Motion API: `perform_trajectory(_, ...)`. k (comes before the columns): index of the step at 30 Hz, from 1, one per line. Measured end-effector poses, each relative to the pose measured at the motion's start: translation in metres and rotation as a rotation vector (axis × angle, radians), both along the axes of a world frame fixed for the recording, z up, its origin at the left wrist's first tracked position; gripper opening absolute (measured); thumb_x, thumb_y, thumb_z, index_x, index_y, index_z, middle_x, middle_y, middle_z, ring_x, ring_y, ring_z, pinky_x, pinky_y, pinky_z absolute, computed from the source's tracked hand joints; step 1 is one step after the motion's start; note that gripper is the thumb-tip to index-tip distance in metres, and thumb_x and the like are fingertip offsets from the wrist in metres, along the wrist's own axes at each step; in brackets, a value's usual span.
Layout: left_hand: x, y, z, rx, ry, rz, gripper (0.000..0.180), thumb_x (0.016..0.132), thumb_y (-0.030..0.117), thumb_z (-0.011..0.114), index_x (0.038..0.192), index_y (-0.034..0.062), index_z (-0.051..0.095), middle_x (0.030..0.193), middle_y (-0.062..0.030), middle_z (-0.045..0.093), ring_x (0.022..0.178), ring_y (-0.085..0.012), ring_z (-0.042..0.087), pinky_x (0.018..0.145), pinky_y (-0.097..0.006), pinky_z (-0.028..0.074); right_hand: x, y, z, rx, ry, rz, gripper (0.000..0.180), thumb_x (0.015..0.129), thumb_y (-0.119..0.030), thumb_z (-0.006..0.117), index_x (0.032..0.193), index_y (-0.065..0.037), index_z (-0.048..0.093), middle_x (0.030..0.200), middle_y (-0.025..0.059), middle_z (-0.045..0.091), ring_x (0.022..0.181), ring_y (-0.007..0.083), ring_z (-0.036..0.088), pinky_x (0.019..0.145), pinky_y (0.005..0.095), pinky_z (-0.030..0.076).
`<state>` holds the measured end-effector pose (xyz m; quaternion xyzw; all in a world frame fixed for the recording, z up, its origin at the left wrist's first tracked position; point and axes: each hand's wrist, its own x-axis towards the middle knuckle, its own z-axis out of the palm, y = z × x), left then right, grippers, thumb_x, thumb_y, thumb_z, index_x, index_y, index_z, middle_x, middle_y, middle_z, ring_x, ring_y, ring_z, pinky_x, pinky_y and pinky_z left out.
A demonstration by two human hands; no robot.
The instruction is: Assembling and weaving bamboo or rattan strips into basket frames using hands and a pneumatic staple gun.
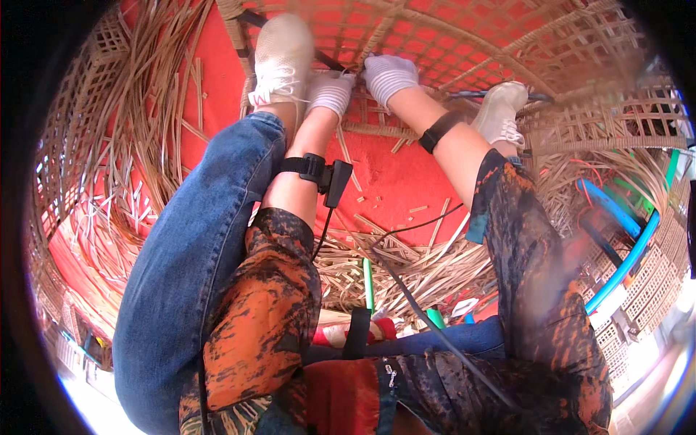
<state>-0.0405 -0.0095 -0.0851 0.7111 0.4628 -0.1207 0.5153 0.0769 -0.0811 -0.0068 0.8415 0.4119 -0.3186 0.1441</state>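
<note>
Woven lattice (507,52) lay across upper centre to upper right, its bound edge (384,129) running left-right below left hand (332,88) and right hand (391,75), both equally near, seemingly curled; I couldn't tell what they pinched.

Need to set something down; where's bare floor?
Red floor between your forearms, bordering the woven frame, is mostly bare except scraps; another patch lies between your left shoe and the left strip pile. Crowded: the strip heap nearer you.

From the head, the wide fisheye view looks steeply downward, quite near, over the left hand (330,90) and right hand (391,75) to the red floor (397,176); its right part seems somewhat blurred.
</note>
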Motion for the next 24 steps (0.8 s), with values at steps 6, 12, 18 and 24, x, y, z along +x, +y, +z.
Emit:
perform_trajectory(6,-0.003,-0.012,0.037,0.197,0.061,-0.03,0.032,0.088,0.029,0.062,0.109,0.0061,0.071,0.095,-0.0187,0.07,0.092,-0.0347,0.069,0.086,-0.043,0.053,-0.017,-0.018,0.004,0.032,0.144,-0.264,0.037,0.097,-0.035,0.048,0.115,-0.01,0.069,0.113,0.0197,0.069,0.107,0.0388,0.066,0.09,0.0503,0.052)
perform_trajectory(12,-0.002,-0.021,0.066,0.583,-0.085,-0.135,0.031,0.089,0.021,0.064,0.119,0.0143,0.067,0.116,-0.0177,0.064,0.105,-0.0387,0.063,0.092,-0.046,0.051,-0.063,-0.078,0.039,-0.039,0.145,-0.344,0.036,0.1,-0.038,0.046,0.111,-0.009,0.066,0.105,0.0242,0.07,0.103,0.0394,0.067,0.087,0.0516,0.053)
perform_trajectory(18,0.017,-0.004,0.056,0.359,-0.114,-0.215,0.038,0.085,0.027,0.069,0.123,0.0186,0.068,0.121,-0.0148,0.063,0.108,-0.0349,0.063,0.093,-0.045,0.05,-0.082,-0.099,0.051,0.077,0.206,-0.478,0.039,0.099,-0.041,0.046,0.109,-0.009,0.065,0.1,0.0262,0.069,0.098,0.0428,0.067,0.086,0.0549,0.05)
perform_trajectory(24,0.021,-0.005,0.05,0.381,-0.034,-0.244,0.04,0.084,0.037,0.069,0.12,0.0192,0.07,0.123,-0.0129,0.063,0.111,-0.0344,0.063,0.094,-0.044,0.05,-0.093,-0.103,0.053,0.186,0.289,-0.496,0.039,0.099,-0.04,0.046,0.108,-0.008,0.067,0.099,0.0259,0.069,0.096,0.0428,0.067,0.085,0.0539,0.052)
